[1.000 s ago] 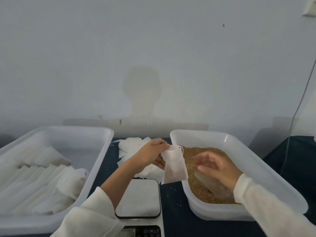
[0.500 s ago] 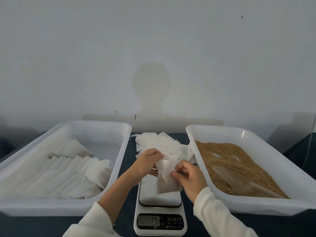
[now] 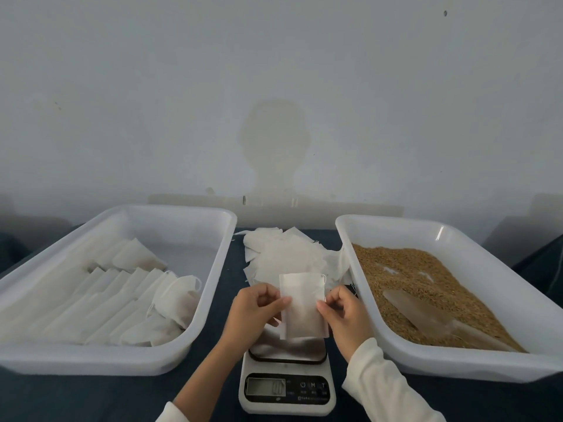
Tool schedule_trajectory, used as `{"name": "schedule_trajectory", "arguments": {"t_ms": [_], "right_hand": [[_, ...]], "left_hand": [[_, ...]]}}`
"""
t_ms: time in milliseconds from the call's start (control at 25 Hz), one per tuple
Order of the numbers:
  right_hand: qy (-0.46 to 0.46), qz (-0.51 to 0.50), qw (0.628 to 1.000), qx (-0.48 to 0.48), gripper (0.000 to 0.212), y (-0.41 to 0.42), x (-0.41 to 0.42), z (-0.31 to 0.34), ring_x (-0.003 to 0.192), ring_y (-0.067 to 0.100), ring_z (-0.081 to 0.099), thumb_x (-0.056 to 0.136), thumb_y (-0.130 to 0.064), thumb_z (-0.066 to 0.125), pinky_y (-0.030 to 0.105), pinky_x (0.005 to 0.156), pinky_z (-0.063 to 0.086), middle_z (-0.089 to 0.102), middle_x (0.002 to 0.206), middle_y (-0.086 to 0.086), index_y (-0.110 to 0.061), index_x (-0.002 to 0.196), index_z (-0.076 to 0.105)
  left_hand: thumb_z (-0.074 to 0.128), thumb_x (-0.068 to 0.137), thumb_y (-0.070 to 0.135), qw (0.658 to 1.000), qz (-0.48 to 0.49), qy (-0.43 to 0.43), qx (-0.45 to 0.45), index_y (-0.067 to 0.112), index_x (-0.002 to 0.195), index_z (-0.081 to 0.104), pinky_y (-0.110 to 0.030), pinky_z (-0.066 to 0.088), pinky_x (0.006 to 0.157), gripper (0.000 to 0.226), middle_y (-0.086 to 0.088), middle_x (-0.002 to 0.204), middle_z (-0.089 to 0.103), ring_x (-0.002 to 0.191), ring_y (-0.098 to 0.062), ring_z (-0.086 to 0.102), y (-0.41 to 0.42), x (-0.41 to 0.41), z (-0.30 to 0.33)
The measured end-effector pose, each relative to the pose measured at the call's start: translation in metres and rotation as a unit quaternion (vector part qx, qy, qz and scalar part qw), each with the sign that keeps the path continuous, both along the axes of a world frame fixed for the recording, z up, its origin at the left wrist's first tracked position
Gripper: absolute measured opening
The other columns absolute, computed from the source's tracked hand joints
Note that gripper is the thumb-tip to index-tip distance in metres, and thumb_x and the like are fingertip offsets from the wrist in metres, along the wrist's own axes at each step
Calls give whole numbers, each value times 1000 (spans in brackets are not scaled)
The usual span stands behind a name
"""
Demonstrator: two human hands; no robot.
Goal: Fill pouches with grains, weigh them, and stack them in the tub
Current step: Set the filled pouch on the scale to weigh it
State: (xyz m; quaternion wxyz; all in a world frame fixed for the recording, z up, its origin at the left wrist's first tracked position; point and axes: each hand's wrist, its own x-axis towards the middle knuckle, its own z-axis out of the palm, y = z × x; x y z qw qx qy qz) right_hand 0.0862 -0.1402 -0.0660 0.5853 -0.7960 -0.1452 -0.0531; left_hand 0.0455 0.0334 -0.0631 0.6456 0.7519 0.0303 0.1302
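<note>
the pouch (image 3: 303, 306) looks light, limp and flat; left hand (image 3: 254, 315) and right hand (image 3: 344, 315) each pinch a side edge; best gripped near its open top.

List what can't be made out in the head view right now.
- Scale reading: display too small and blurred.
- Scale platform: mostly hidden behind the pouch and both hands, left hand, right hand.
- Pouch contents: opaque fabric, cannot tell whether any grain is inside.
- Scoop handle: partly sunk in grain.
- Left tub: cut off by frame's left edge.
</note>
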Motion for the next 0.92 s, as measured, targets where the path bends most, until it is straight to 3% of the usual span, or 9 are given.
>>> {"name": "schedule_trajectory", "arguments": {"t_ms": [200, 360, 520, 760, 840, 920], "right_hand": [[-12, 25, 999, -28, 27, 0, 6, -16, 64, 12, 52, 80, -4, 70, 20, 63, 41, 56, 66, -2, -17, 67, 49], [-24, 40, 999, -9, 20, -2, 7, -25, 76, 2, 57, 82, -1, 66, 19, 74, 44, 62, 80, -8, -19, 80, 58], [-29, 82, 996, 18, 27, -11, 9, -25, 109, 1, 56, 89, 0, 56, 26, 96, 41, 64, 111, -9, -20, 107, 56], [-53, 77, 995, 44, 32, -23, 11, -26, 120, 11, 53, 91, 4, 51, 37, 99, 43, 59, 122, 1, -11, 119, 48], [-53, 76, 995, 48, 32, -24, 11, -27, 120, 16, 53, 91, 6, 50, 34, 97, 45, 59, 122, 5, -9, 120, 47], [-49, 75, 994, 55, 31, -26, 11, -27, 120, 18, 54, 92, 7, 48, 22, 95, 43, 58, 123, 8, -6, 120, 48]], "left_hand": [[74, 80, 23, 993, 74, 17, 94, 17, 77, 63, -21, 54, 60, 14, 4, 67, 70, 56, -7, 65, 2, -1, -16], [74, 80, 19, 981, 101, -26, 165, 33, 92, 58, -18, 48, 71, 25, 24, 83, 68, 75, -3, 59, 5, 0, -20], [69, 84, 17, 990, 97, -61, 82, 27, 103, 54, -13, 45, 71, 26, 19, 94, 71, 79, -6, 57, 13, 1, -23], [65, 87, 11, 986, 146, -71, 27, 20, 103, 55, -11, 45, 68, 21, 7, 96, 69, 89, -10, 62, 22, 3, -29], [64, 87, 8, 985, 160, -69, 19, 21, 101, 55, -10, 45, 70, 21, 2, 98, 69, 92, -11, 63, 24, 4, -30], [64, 86, 5, 982, 171, -78, 13, 21, 99, 55, -8, 45, 69, 22, -1, 97, 69, 90, -11, 63, 26, 4, -31]]}}
